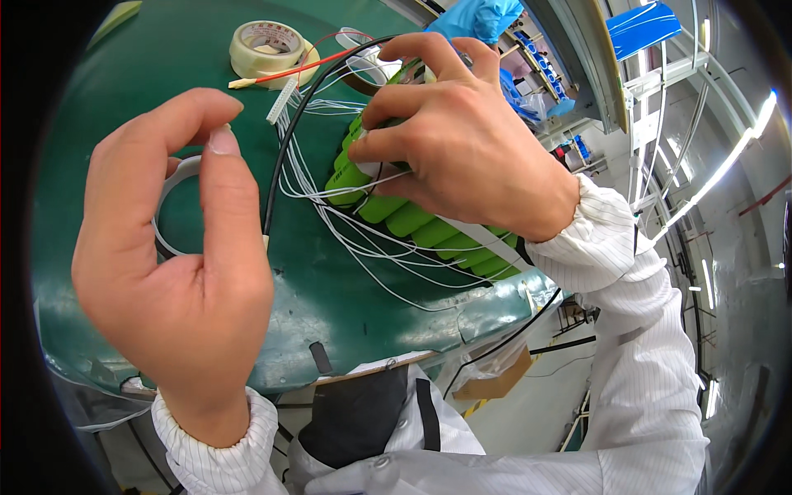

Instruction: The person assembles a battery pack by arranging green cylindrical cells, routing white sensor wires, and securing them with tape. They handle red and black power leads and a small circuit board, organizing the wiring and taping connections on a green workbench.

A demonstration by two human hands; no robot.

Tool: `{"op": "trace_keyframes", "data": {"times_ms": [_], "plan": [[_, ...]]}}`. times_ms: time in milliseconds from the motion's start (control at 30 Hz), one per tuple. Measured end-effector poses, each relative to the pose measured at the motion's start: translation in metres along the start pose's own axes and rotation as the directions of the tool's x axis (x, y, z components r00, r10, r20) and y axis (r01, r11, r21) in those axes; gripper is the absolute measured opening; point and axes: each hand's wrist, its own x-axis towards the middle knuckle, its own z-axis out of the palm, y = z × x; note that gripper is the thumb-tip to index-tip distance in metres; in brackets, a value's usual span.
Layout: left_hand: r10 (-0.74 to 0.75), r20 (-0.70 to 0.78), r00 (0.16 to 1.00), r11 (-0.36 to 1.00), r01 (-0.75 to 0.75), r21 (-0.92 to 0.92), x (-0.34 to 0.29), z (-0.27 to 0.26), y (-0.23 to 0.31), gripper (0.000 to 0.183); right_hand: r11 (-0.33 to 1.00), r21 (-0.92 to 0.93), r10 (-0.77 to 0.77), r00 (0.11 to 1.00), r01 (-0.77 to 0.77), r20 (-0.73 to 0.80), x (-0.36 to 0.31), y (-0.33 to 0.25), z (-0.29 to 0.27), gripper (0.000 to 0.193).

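Observation:
A battery pack of green cylindrical cells (pixel 410 221) lies on the green table, with thin white wires running from it. My right hand (pixel 462 124) is bent over the pack's far end, its fingers curled against it; a whitish piece shows under the fingertips. What lies beneath the palm is hidden. At the left, my left hand (pixel 177 247) is raised over the table, index finger and thumb curved close together. A narrow ring like a roll of tape (pixel 162 216) shows inside its curl, with another fingertip against it.
A wide roll of clear tape (pixel 266 51) sits at the back. Near it are a red wire (pixel 318 66) and a white connector (pixel 282 101) on the white wires. A thick black cable (pixel 285 148) arcs between my hands. The table's near edge (pixel 371 367) curves below.

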Motion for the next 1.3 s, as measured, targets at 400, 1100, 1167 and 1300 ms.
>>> {"op": "trace_keyframes", "data": {"times_ms": [400,1100,1167,1300], "plan": [[-0.036,0.012,0.999,0.999,0.036,0.027,0.000,0.000,0.002,0.013,0.991,0.066,-0.119,0.993,0.120,-0.017,-0.001,0.010,-0.004,0.034],[-0.011,0.035,0.999,0.992,0.007,0.123,0.004,-0.003,0.009,0.014,0.995,0.054,0.084,0.993,-0.080,-0.088,0.002,-0.007,0.006,0.055],[-0.004,0.024,1.000,0.993,0.001,0.116,0.004,-0.001,0.009,0.014,0.995,0.058,0.087,0.989,-0.080,-0.120,0.002,-0.007,0.010,0.061],[0.047,0.002,0.999,0.987,-0.047,0.152,0.012,0.007,0.008,0.021,0.980,0.184,0.083,0.996,-0.074,-0.044,0.000,0.001,-0.011,0.086]]}}
